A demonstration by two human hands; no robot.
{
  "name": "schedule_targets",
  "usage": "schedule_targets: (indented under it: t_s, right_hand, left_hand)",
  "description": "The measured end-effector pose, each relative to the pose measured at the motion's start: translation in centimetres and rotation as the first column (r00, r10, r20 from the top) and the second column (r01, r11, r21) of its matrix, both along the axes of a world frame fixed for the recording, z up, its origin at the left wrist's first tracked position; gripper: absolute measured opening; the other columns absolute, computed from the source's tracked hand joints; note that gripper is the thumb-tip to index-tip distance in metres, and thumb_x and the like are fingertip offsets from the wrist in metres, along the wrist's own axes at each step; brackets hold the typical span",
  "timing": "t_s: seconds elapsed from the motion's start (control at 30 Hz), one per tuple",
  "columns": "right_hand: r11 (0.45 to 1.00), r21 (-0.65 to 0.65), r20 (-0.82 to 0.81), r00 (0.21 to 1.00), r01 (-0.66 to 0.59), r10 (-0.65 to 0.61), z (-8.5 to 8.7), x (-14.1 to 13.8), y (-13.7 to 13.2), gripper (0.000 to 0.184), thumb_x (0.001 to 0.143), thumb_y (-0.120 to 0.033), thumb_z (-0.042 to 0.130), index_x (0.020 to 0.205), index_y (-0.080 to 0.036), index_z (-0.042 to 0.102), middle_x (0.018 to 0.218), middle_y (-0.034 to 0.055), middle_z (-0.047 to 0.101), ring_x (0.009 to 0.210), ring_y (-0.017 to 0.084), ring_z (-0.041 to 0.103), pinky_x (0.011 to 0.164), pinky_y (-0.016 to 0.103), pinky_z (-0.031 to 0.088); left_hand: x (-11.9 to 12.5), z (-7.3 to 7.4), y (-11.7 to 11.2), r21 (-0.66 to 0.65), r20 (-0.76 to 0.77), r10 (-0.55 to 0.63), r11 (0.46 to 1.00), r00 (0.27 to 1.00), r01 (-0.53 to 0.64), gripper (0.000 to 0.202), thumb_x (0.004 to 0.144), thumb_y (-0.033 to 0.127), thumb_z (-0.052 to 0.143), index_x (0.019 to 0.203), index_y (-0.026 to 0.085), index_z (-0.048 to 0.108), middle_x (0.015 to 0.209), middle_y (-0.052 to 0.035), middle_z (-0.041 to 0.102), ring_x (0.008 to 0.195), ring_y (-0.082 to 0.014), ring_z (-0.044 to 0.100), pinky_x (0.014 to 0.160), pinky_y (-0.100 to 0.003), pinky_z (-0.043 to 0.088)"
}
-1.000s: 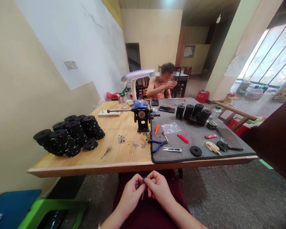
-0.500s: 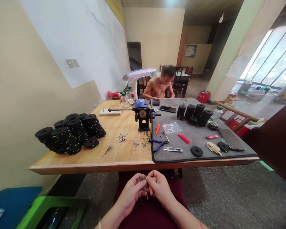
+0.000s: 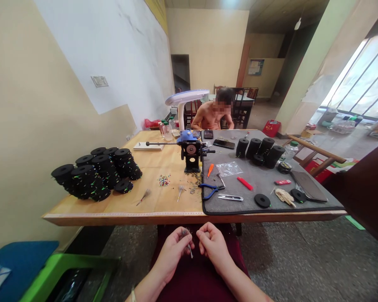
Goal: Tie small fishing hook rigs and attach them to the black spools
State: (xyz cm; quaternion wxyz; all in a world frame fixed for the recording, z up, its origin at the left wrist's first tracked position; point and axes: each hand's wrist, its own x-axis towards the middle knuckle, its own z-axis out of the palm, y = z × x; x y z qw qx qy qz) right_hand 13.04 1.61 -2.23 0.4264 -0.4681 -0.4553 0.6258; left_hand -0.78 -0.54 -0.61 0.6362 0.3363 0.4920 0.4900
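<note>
Above my lap, in front of the table edge, my left hand (image 3: 180, 247) is closed around a thin greyish stick-like tool (image 3: 190, 251), whose pale lower end points down. Its upper part is hidden by my fingers. Just to the right, my right hand (image 3: 211, 242) has thumb and forefinger pinched together. Whatever lies in that pinch, if anything, is too small to make out. A small gap separates the two hands. On the wood nearest them lie two thin tools with fanned wire-like ends, one at the left (image 3: 143, 197) and one at the right (image 3: 180, 193).
Stacked black foam spools (image 3: 97, 170) stand at the left, more (image 3: 261, 151) at the back right. A black winding machine (image 3: 191, 153) stands mid-table under a lamp (image 3: 185, 97). Blue pliers (image 3: 211, 191), thread snips (image 3: 229, 197) and a red marker-like stick (image 3: 245, 183) lie on the grey mat. A person (image 3: 212, 113) sits opposite.
My hands have drawn apart from where they met, the right moving slightly to the right. The stick-like tool stays in my left hand. The whole view has shifted a little.
</note>
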Motion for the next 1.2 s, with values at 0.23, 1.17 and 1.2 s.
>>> schedule_targets:
  t_s: [0.23,1.17,1.2]
  right_hand:
    - [0.987,0.154,0.102,0.994,0.033,-0.049,0.0,0.1,-0.4,0.037,0.078,-0.053,0.059,0.068,-0.021,0.043,0.038,-0.0096,0.046,0.032,0.005,0.034,0.039,0.018,0.025]
    - [0.973,0.231,0.218,0.974,0.012,-0.064,0.0,0.0,-0.9,0.025,0.083,-0.038,0.056,0.068,-0.021,0.046,0.041,-0.0068,0.051,0.033,0.007,0.040,0.040,0.018,0.029]
    - [0.974,0.228,0.215,0.975,0.010,-0.060,0.0,0.0,-0.9,0.025,0.083,-0.038,0.056,0.068,-0.021,0.046,0.041,-0.0066,0.052,0.034,0.007,0.040,0.040,0.018,0.029]
  left_hand:
    - [0.0,-0.2,0.0,0.019,-0.053,0.015,1.000,0.998,-0.014,0.017,0.071,0.028,0.068,0.069,0.017,0.056,0.058,0.0017,0.060,0.055,-0.0112,0.053,0.050,-0.021,0.041]
    - [0.2,0.7,-0.3,0.106,-0.168,0.000,0.994,0.986,0.018,0.019,0.072,0.030,0.066,0.066,0.019,0.052,0.056,0.0026,0.060,0.048,-0.0106,0.051,0.049,-0.022,0.043]
    - [0.3,0.8,-0.3,0.112,-0.176,0.001,0.994,0.984,0.019,0.019,0.072,0.030,0.066,0.066,0.019,0.052,0.056,0.0026,0.060,0.049,-0.0107,0.051,0.049,-0.022,0.043]
